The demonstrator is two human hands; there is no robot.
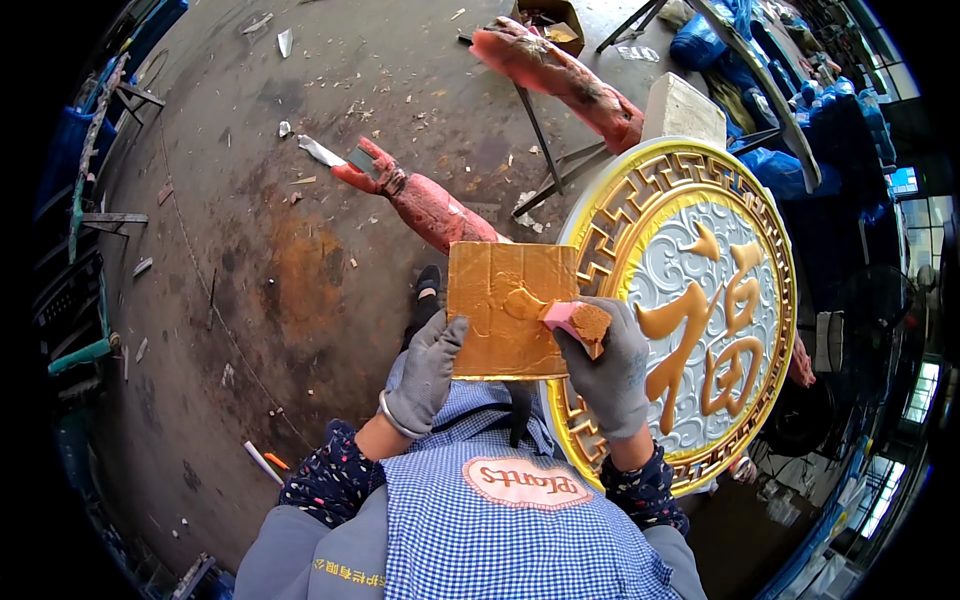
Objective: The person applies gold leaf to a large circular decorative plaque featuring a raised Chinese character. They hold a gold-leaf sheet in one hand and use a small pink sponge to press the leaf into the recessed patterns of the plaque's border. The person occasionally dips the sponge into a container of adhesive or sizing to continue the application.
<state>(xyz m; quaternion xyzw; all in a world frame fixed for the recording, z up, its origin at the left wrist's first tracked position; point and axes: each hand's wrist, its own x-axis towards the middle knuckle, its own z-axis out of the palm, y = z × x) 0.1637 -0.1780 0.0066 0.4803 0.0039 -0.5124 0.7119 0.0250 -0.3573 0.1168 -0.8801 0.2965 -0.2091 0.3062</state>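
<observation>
A square cardboard piece (485,335) smeared with wet gold paint is held flat in front of my waist. My left hand (422,368), in a grey glove, grips its left edge, thumb on top. In my right hand (612,372), also gloved in grey, is a pink sponge block (563,317) with gold paint on its end. The sponge rests on or just over the cardboard's right side. Close by on the right stands a large round relief panel (652,262) with a yellow rim, white scrollwork and a raised gold character (690,335).
The panel leans on a stand padded with red-wrapped supports (430,208) and a pale block (685,108). Thin metal legs (540,135) reach the stained concrete floor (270,200). Blue bags (705,45) lie at the far right, near a cardboard box (553,22). Racks line the left side.
</observation>
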